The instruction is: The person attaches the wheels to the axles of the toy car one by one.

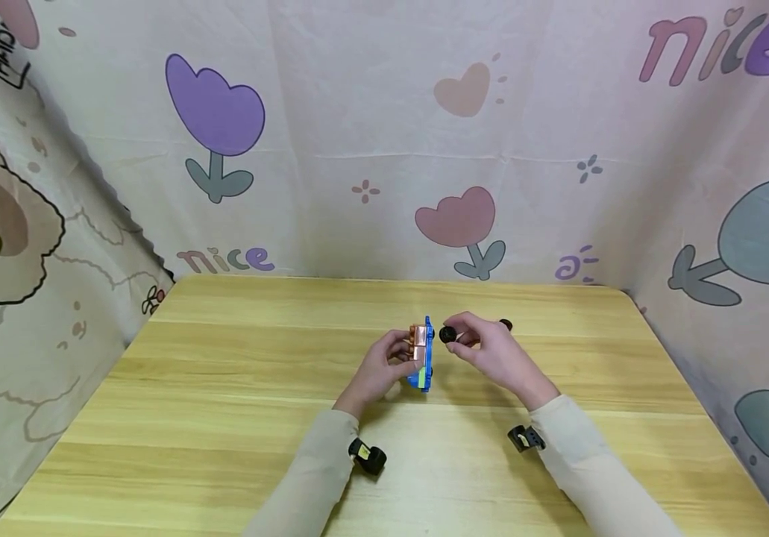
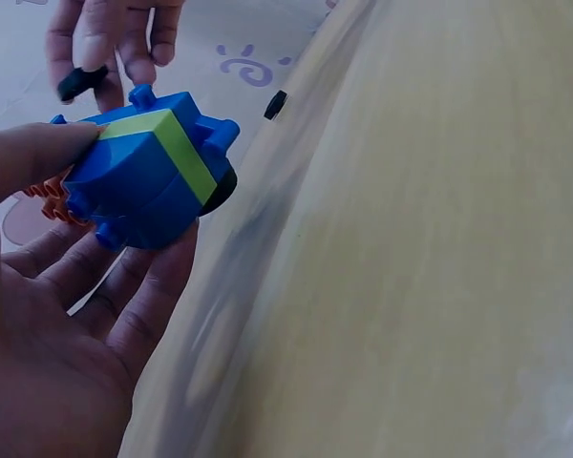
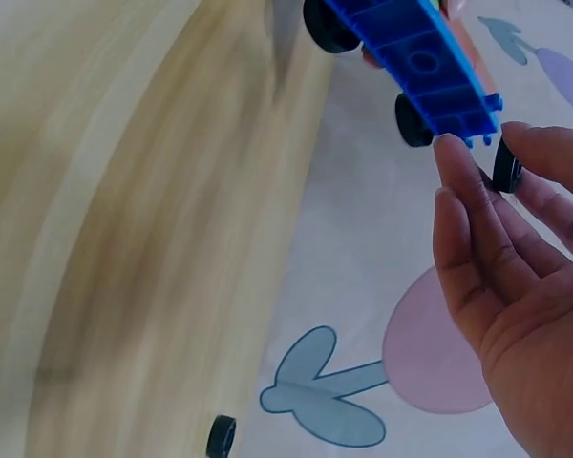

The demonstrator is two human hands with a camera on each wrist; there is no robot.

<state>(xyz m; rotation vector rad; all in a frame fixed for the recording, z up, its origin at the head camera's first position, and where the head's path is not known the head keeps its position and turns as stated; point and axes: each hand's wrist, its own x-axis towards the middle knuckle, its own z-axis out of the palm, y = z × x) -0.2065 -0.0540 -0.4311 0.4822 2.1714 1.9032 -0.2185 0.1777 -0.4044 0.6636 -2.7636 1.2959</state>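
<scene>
My left hand (image 1: 377,371) grips a toy car (image 1: 429,356) with a blue body, a lime-green band and orange blocks, tipped on its side above the table. Its blue underside (image 3: 415,62) faces the right hand, and two black wheels show along one edge in the right wrist view. Between thumb and fingertips, my right hand (image 1: 494,352) pinches a loose black wheel (image 1: 447,334) just beside the car's far end. In the head view a small gap separates this wheel from the car. Fingers cover part of the car's body.
Another loose black wheel (image 1: 506,324) stands on the wooden table (image 1: 223,358) beyond the right hand, towards the back edge. A patterned cloth (image 1: 357,112) hangs behind the table and along both sides. Each wrist wears a small black camera.
</scene>
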